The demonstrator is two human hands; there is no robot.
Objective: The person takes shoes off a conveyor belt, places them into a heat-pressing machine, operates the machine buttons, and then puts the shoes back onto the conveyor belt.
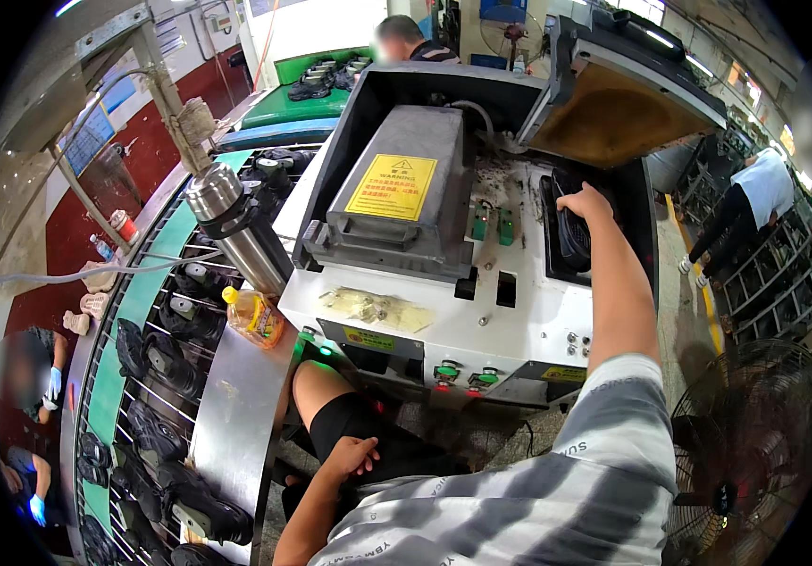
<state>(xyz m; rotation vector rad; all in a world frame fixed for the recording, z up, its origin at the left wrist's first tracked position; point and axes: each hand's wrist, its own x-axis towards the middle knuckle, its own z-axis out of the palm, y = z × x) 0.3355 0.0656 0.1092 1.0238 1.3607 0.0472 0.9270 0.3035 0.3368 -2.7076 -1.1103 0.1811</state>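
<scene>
My right hand (585, 203) reaches into the open right bay of a white machine (528, 325). Its fingers are closed on a black shoe (572, 238), which sits sole-side or upper-side up, I cannot tell which. Above that bay a hinged lid (627, 104) with a brown inner pad is raised. On the left bay a grey metal cover (401, 179) with a yellow warning label is down. My left hand (357, 456) rests on my lap with nothing in it, its fingers loosely stretched out.
Left of me, a roller conveyor (104, 396) carries several black shoes (175, 363). A steel flask (236, 226) and a bottle of orange liquid (255, 316) stand on the metal ledge (245, 396). A caged fan (745, 453) is at right. Other people work nearby.
</scene>
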